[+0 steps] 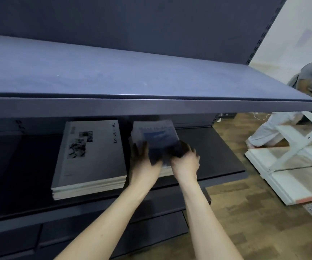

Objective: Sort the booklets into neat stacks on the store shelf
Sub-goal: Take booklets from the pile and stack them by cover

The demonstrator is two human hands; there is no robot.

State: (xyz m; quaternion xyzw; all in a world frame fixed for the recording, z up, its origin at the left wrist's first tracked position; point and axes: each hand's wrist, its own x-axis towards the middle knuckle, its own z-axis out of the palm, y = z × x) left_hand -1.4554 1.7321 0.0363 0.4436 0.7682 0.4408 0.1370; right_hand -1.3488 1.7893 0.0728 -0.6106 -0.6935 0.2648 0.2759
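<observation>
— Head view: how far along is the sorting judged to be?

— Two stacks are seen on the lower shelf (217, 147). The white booklet stack (89, 158) is laid flat at the left with its edges roughly squared, so it is judged done. The blue booklet stack (157, 139), just beside it on the right, is being handled, blurred by motion.

— How is it held?

— The near end of the blue pile is gripped by the left hand (144, 162) and the right hand (185, 162), fingers curled over the top cover from either side. Squaring of this pile is judged to be what is left; no loose booklets are visible elsewhere.

— And the counts?

— Two stacks, two hands. Several booklets are shown in the white pile by its layered edges, but an exact number cannot be told. Nothing is seen on the upper shelf (132, 76).
</observation>
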